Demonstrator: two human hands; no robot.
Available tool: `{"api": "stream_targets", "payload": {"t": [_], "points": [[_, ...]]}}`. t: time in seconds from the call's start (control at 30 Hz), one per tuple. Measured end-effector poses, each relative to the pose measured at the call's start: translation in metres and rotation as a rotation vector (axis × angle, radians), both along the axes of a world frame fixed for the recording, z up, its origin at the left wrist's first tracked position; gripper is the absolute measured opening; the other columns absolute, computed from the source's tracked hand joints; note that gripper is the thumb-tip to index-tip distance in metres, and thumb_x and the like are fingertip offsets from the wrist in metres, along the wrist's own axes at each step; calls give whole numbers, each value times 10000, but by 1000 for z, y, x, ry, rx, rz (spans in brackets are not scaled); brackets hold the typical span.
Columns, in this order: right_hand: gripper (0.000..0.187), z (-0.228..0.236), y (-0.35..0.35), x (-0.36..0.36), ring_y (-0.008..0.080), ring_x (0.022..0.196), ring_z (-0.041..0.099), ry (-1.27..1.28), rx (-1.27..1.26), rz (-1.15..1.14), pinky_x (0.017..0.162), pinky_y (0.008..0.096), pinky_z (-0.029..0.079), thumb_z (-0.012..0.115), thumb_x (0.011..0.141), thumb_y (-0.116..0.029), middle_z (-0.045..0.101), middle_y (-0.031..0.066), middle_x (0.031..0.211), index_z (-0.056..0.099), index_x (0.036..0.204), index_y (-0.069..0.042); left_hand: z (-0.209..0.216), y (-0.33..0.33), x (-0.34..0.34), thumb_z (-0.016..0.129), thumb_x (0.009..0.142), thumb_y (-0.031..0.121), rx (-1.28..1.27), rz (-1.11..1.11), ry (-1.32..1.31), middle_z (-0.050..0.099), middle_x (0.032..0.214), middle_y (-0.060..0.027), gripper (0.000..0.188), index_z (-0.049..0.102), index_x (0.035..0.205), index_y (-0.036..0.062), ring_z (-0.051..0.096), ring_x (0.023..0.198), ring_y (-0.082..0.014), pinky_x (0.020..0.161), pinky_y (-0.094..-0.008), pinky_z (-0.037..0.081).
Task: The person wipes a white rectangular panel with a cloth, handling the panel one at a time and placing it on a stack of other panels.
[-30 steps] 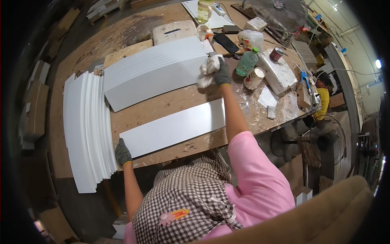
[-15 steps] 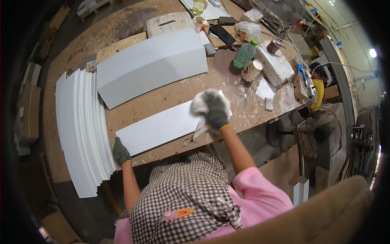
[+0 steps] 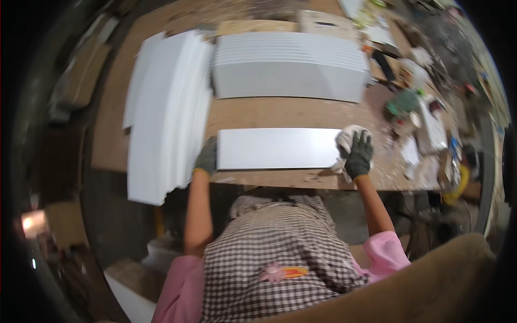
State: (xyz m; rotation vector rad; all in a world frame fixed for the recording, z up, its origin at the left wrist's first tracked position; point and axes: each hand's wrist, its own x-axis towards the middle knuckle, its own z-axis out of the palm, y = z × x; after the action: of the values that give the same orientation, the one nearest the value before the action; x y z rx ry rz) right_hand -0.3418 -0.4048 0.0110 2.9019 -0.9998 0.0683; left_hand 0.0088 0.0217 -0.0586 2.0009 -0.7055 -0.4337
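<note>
A long white panel (image 3: 277, 148) lies flat on the brown worktable, roughly level with its front edge. At its left end rests my left hand (image 3: 207, 156) in a dark grey glove, somewhat blurred, fingers stretched along the short edge. My right hand (image 3: 358, 155), gloved alike, presses a bunched white cloth (image 3: 344, 141) at the panel's right end. Its fingers lie over the cloth, and part of the cloth hangs below the hand.
Left of the panel stands a stack of white panels (image 3: 164, 113); another neat stack (image 3: 291, 78) lies behind. At the right sit a green bottle (image 3: 401, 103), a white foam block (image 3: 431, 129) and other clutter. The worktable's front edge (image 3: 301, 180) runs just before me.
My right hand has moved with the cloth to the panel's right end. The view has turned, so the panel now looks level; my left hand stays at its left end.
</note>
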Motion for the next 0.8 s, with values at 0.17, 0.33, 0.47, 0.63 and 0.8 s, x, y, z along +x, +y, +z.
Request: {"api": "stream_targets", "payload": {"t": [0.17, 0.33, 0.47, 0.63, 0.8], "points": [[863, -12, 116, 132, 342, 1457, 2, -134, 111, 187, 1147, 529, -10, 408, 873, -578, 69, 162, 1574, 148, 1500, -45, -40, 11, 10, 296, 988, 312, 51, 56, 430, 338, 1468, -206, 516, 334, 1441, 68, 318, 1370, -305, 1134, -358, 260], [737, 14, 256, 254, 342, 1426, 170, -248, 253, 584, 1171, 486, 75, 509, 825, -383, 260, 195, 1502, 322, 1424, 3, 28, -29, -4, 220, 968, 554, 182, 346, 748, 505, 1342, -180, 682, 409, 1390, 52, 483, 1231, -287, 1039, -356, 371], [413, 20, 266, 257, 291, 1251, 459, -483, 673, 830, 1055, 429, 341, 542, 817, -172, 523, 103, 1330, 568, 1211, -52, 55, -20, -18, 342, 892, 703, -263, 599, 1023, 625, 1104, -108, 734, 587, 1210, 89, 583, 969, -200, 864, -310, 468], [361, 83, 187, 182, 151, 1008, 593, -763, 1624, 264, 877, 294, 498, 589, 887, -61, 621, 77, 1157, 559, 1246, -40, 77, -11, -41, 414, 977, 497, -538, 356, 1091, 641, 1037, -61, 518, 543, 1284, 101, 577, 935, -159, 790, -305, 495], [331, 68, 214, 168, 154, 1025, 579, -933, 1365, 307, 892, 291, 478, 578, 875, -26, 615, 69, 1170, 579, 1206, -42, 114, -80, -89, 311, 1023, 362, -1041, 174, 1482, 575, 1118, -104, 478, 413, 1396, 81, 531, 1069, -225, 969, -357, 417]]}}
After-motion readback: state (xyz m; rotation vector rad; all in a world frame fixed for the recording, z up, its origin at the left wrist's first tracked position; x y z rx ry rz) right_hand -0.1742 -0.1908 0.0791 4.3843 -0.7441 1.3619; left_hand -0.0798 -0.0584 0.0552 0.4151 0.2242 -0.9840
